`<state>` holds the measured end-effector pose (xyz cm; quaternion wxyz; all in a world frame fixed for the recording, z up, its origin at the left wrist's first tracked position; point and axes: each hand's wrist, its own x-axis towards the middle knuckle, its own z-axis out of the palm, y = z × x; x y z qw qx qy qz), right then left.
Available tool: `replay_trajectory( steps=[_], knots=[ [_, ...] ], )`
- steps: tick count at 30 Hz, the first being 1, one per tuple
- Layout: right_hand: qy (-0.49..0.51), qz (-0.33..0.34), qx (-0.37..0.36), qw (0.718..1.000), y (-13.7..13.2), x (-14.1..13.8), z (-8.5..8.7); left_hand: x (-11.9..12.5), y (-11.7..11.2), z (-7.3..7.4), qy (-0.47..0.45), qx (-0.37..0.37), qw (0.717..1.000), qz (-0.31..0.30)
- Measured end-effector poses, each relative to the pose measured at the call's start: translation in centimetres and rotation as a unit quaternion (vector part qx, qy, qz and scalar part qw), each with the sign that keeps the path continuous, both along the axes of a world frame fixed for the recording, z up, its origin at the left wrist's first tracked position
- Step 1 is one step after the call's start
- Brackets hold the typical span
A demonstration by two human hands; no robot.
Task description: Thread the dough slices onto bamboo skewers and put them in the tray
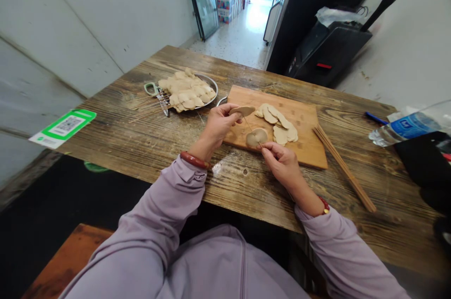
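My left hand (221, 125) pinches a thin beige slice (243, 110) between thumb and fingers. In my right hand (281, 160) is a thin wooden skewer (260, 145), with another round beige slice (256, 137) threaded on it; the skewer's tip reaches up toward the slice in my left hand. Both hands are over the near edge of a wooden cutting board (239, 94). More loose slices (278, 120) lie overlapping on the board. A metal plate (212, 83) at the left bears a heap of skewered slices (185, 90), their sticks pointing left.
A bundle of bare skewers (345, 169) leans on the board's right edge. Scissors (151, 88) with a pale green handle lie by the plate. A QR-code card (65, 127) sits at the table's left edge. A water bottle (405, 129) lies at the right.
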<state>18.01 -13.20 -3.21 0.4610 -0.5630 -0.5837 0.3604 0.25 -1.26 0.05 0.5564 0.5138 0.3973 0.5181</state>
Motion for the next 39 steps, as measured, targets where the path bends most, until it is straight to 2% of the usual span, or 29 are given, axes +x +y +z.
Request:
replay_trajectory(
  steps=[7, 15, 21, 33, 39],
  knots=[
    [-0.001, -0.011, 0.005, 1.000, 0.1, 0.1, -0.3, 0.3, -0.5, 0.0, 0.002, -0.013, 1.000, -0.024],
    [-0.029, -0.023, 0.033, 0.999, 0.2, 0.1, -0.4, 0.5, -0.5, -0.2, -0.095, -0.139, 0.985, -0.043],
    [-0.073, -0.034, 0.090, 0.993, 0.2, 0.1, -0.6, 0.3, -0.5, 0.3, -0.120, -0.161, 0.977, -0.069],
    [-0.106, -0.034, 0.139, 0.984, 0.1, 0.3, -1.2, 0.2, -0.4, 0.3, -0.128, -0.187, 0.973, -0.040],
    [-0.111, -0.042, 0.139, 0.983, 0.1, 0.3, -1.3, 0.4, -0.4, 0.3, -0.176, -0.196, 0.965, -0.020]
  ],
)
